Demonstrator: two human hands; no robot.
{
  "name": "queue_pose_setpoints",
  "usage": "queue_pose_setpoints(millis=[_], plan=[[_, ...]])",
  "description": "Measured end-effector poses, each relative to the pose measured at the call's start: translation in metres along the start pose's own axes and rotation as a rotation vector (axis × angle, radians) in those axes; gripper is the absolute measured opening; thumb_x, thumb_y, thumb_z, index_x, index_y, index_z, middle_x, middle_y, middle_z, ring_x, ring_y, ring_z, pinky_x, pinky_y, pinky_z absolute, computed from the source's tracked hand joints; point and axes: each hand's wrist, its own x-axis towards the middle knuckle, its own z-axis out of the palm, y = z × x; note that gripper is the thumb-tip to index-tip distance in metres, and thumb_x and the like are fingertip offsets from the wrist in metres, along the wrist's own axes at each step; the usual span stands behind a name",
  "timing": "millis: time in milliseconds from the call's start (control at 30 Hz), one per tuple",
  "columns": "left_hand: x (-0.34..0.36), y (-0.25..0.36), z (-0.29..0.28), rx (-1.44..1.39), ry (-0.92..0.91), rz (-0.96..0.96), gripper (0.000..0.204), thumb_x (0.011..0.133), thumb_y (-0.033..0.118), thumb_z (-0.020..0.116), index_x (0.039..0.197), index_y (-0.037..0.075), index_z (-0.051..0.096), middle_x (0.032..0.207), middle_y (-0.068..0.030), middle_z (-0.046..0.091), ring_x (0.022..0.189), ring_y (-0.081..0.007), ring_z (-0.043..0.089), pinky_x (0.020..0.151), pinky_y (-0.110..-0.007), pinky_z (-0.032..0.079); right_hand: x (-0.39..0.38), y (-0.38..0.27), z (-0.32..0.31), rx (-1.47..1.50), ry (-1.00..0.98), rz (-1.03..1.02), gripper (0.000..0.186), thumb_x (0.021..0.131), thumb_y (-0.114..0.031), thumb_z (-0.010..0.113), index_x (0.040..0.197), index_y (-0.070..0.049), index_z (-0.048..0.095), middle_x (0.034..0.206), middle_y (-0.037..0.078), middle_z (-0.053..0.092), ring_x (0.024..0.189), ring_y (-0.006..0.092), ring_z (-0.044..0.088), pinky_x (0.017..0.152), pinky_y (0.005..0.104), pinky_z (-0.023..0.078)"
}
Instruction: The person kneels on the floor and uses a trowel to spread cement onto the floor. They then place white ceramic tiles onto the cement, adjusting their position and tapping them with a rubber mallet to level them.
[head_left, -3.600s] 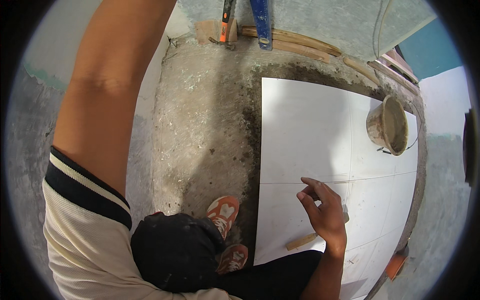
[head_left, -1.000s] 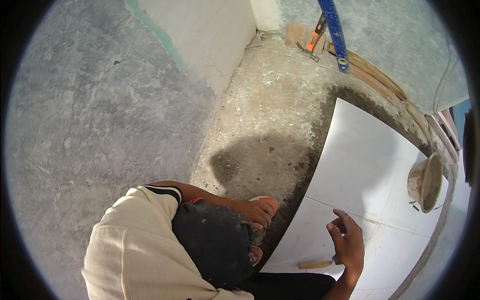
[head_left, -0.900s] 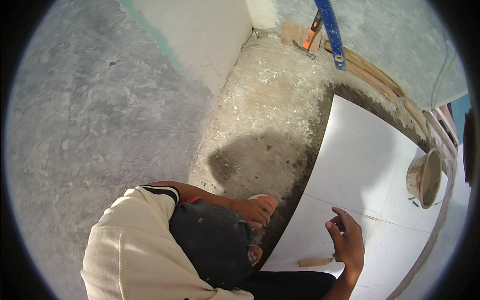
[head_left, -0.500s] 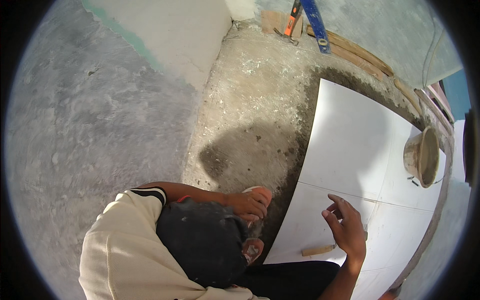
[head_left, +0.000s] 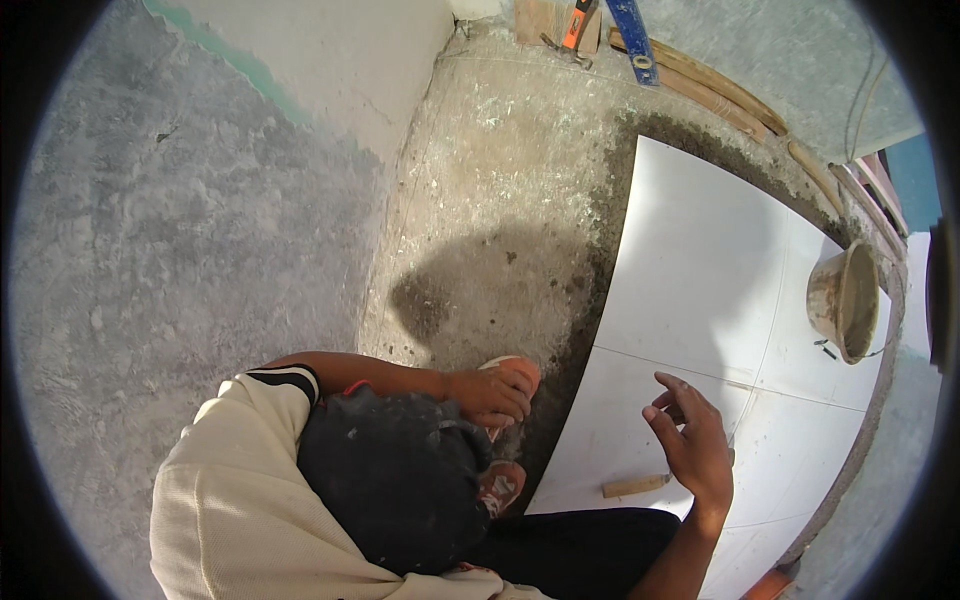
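Left hand (head_left: 492, 393): It had come down since the earliest frame, where the arm was lifted high; now it was low, over the toe of one orange shoe (head_left: 526, 369). Whether it touched the shoe or only hung above, I could not tell, because its palm side was hidden.
Right hand (head_left: 690, 435): It had kept almost the same pose over the white tiles (head_left: 685, 230), with thumb and fingertips apart, fingers loosely bent, and nothing visible between them.
Space between hands: They were well apart, one at the shoe, the other at the tile side.
Wooden-handled tool (head_left: 635, 486): It lay on a tile just beside the right hand, its handle toward the left; the other end was partly hidden behind this hand.
Bucket (head_left: 826, 297): It was on the tiles near their right edge, seemingly at the same place as before, away from both hands.
Hammer (head_left: 574, 32) and blue bar (head_left: 633, 42): Both were near the wooden strips (head_left: 705, 80), far from the hands.
Camera view: It had turned, and more of the grey wall (head_left: 200, 250) showed, so I judged that the tiles themselves had not moved.
Lowered arm: It looked more like rest than handling; probably no tool was in use.
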Motion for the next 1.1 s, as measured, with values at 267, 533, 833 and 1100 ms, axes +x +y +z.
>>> queue_pose_setpoints(millis=[267, 533, 833, 1100], plan=[[-0.001, 0.0, -0.001, -0.017, 0.0, -0.011, 0.024, 0.1, 0.02, 0.063, 0.111, 0.003, 0.074, 0.124, -0.0115, 0.068, 0.13, -0.0319, 0.052, 0.113, -0.049, 0.037, 0.001, -0.001, 0.0, -0.003, 0.002, 0.008, 0.045, 0.095, -0.02, 0.073, 0.134, 0.0, 0.062, 0.1, 0.017, 0.069, 0.08, 0.0246, 0.068, 0.076, 0.036, 0.055], [0.01, 0.013, -0.007, 0.032, -0.067, -0.12, 0.022, 0.096, 0.019, 0.067, 0.112, 0.004, 0.073, 0.123, -0.0103, 0.069, 0.126, -0.0324, 0.055, 0.11, -0.046, 0.041, 0.003, 0.02, 0.001, -0.017, 0.034, -0.147, 0.047, 0.099, -0.031, 0.068, 0.136, -0.003, 0.06, 0.11, 0.019, 0.069, 0.095, 0.0346, 0.067, 0.086, 0.0439, 0.054], [0.024, 0.025, -0.016, -0.031, -0.097, -0.209, 0.023, 0.092, 0.014, 0.07, 0.114, 0.006, 0.074, 0.124, -0.0077, 0.07, 0.122, -0.0298, 0.056, 0.108, -0.046, 0.042, -0.006, 0.021, -0.003, -0.033, 0.045, -0.085, 0.048, 0.102, -0.037, 0.064, 0.137, -0.005, 0.059, 0.103, 0.016, 0.069, 0.093, 0.0316, 0.066, 0.083, 0.0409, 0.053], [0.023, 0.027, -0.015, -0.001, -0.11, -0.187, 0.024, 0.092, 0.013, 0.07, 0.114, 0.006, 0.073, 0.125, -0.0076, 0.07, 0.123, -0.0298, 0.055, 0.111, -0.046, 0.04, -0.007, 0.021, -0.004, -0.04, 0.04, -0.085, 0.048, 0.102, -0.038, 0.064, 0.137, -0.006, 0.059, 0.104, 0.016, 0.069, 0.094, 0.0321, 0.066, 0.084, 0.0419, 0.053]])
